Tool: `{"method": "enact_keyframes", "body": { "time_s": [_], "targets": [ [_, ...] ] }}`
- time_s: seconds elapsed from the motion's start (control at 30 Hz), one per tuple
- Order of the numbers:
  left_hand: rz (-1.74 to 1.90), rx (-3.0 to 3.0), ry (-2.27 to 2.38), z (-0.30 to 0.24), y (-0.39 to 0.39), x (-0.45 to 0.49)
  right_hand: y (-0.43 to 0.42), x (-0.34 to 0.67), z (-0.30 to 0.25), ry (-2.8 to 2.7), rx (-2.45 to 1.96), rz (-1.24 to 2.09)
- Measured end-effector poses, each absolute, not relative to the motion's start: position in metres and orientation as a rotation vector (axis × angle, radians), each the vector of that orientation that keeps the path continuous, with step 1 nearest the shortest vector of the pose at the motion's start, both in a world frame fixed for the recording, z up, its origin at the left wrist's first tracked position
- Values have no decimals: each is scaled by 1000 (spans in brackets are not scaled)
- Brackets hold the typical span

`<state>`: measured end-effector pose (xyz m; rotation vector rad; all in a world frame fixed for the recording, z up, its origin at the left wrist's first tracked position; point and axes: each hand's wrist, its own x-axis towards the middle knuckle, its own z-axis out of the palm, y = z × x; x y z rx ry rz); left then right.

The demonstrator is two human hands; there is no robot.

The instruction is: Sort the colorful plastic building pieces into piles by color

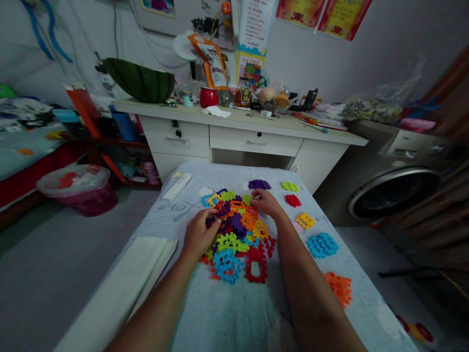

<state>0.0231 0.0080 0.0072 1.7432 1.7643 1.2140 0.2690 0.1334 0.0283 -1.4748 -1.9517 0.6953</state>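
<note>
Both hands work a pile (238, 230) of plastic snap pieces on a blanket (227, 313). The left hand (200, 234) curls over its 9 o'clock edge and the right hand (266, 203) touches at 1 o'clock; grip on any piece cannot be told. Lifting pieces singly would likely keep the colour heaps (322, 244) at 3 o'clock unmixed. A desk (256, 142) stands beyond.
</note>
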Motion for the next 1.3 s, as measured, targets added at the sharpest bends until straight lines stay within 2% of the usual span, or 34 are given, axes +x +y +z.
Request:
{"method": "enact_keyframes", "body": {
  "time_s": [0.5, 0.93, 1.07, 1.3],
  "targets": [
    [1190, 1774, 1777, 5, 9, 22, 138, 270, 27, -2003, -1516, 602],
    [1188, 1791, 1782, 3, 10, 21, 131, 290, 34, -1412, -1274, 1188],
    [1190, 1793, 1785, 2, 10, 21, 137, 301, 35, -1152, -1271, 1086],
    [1194, 1799, 1781, 0, 11, 20, 151, 321, 20, -890, -1373, 655]
  ]
}}
